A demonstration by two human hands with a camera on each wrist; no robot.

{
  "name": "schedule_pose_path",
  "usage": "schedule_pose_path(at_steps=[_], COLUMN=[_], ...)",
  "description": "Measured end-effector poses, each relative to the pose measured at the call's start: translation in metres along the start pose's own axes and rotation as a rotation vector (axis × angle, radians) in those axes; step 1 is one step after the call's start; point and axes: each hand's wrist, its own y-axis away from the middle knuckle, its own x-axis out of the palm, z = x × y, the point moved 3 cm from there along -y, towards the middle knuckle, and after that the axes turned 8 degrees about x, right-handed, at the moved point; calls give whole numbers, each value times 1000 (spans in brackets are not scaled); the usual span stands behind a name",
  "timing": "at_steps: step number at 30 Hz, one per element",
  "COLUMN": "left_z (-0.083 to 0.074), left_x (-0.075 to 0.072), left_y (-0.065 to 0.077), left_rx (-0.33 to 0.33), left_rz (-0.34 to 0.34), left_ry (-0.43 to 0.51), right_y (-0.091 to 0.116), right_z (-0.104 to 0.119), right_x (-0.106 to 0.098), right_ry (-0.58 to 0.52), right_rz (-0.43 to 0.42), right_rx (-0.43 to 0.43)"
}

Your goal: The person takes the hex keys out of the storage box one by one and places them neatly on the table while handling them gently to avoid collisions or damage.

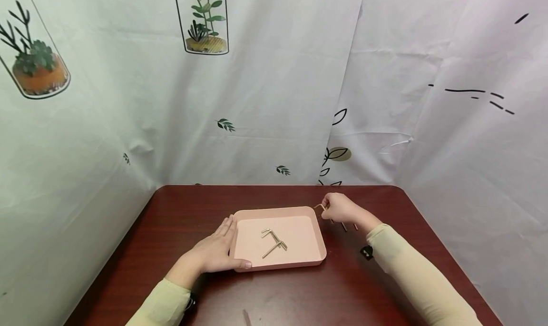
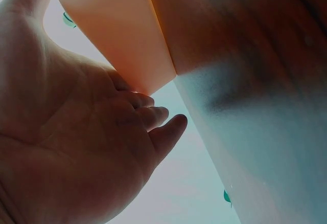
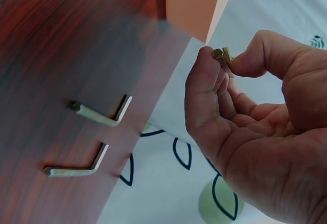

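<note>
A pink rectangular tray [image 1: 280, 212] stands on the table, with brass-coloured hex keys [image 1: 274, 235] lying crossed inside it. My left hand [image 1: 214, 252] rests along the tray's left side, fingers straight and thumb over the front left corner; the left wrist view shows its palm beside the tray wall [image 2: 120, 29]. Just past the tray's right back corner, my right hand [image 1: 340, 208] pinches an L-shaped hex key [image 3: 219, 55] between thumb and fingers. Two more hex keys, one [image 3: 104, 115] above the other [image 3: 76, 172] in the right wrist view, lie on the table, partly hidden under that hand in the head view.
The dark red-brown table [image 1: 274, 297] reaches back to a white patterned curtain [image 1: 257, 102], which also hangs at both sides. A small black device [image 1: 366, 252] shows beneath the right sleeve.
</note>
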Motion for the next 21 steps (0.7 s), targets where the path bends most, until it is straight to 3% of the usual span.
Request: schedule_pose_path(at_steps=[21], left_z=[1], left_x=[1], left_y=[0], left_rx=[0], left_rz=[2], left_ry=[6], right_y=[6], right_z=[-37], right_x=[-4], right_ry=[-44], right_rz=[-31], right_rx=[72])
